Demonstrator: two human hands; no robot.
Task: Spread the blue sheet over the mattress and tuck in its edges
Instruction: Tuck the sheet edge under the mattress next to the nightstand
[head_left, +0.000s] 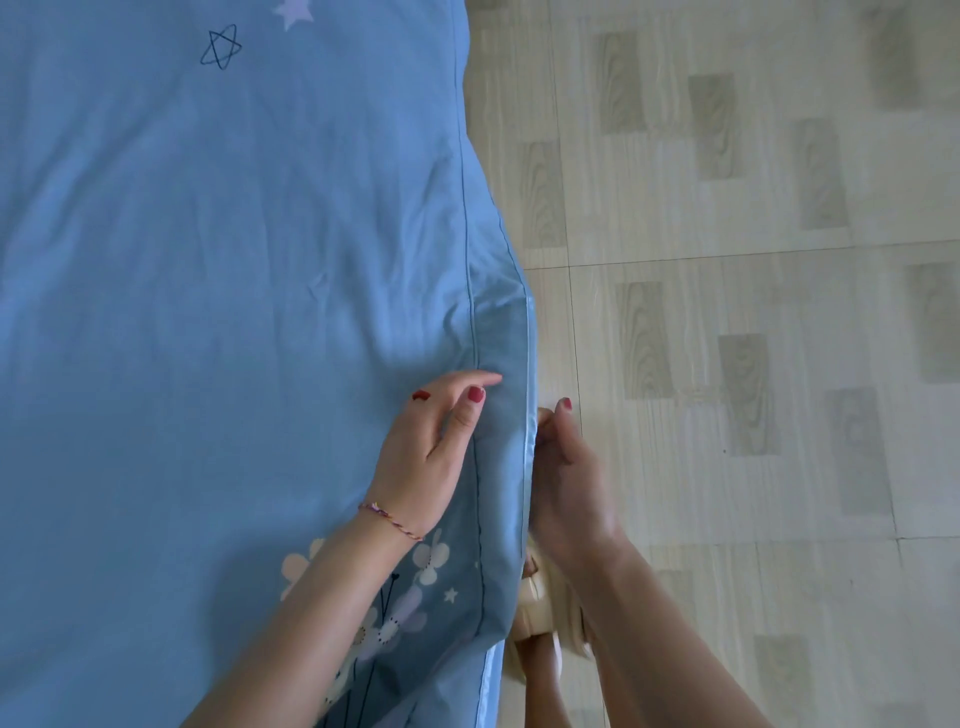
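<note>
Already the blue sheet (218, 249) is spread across the top of the mattress, which is itself hidden under the cloth, and its hem hangs down the bed's side above the tiled floor (727, 208). The left hand (431, 457) is laid on the sheet near the bed's edge, fingers (470, 402) relaxed and only slightly bent, so that the cloth is pressed down rather than gripped. The right hand (563, 467) is held against the hanging edge at the bed's side; its fingers (563, 410) are curled and the hem appears to be pinched between them, though the contact itself is partly hidden by the fold.

Several slips can be foreseen. If the hem is pulled downward harder than the top is pinned, the spread cloth could be dragged sideways, so that the faint creases are deepened and the far side is left short. If the hem is pushed under in one bunch, a lump may be left along the edge, and the tuck could work loose. A slack pinch could let the hem fall back to hang free. Beige slippers (535, 613) are seen just below the hanging edge, so the cloth might be caught underfoot.

No container is visible, and nothing is held in one.
</note>
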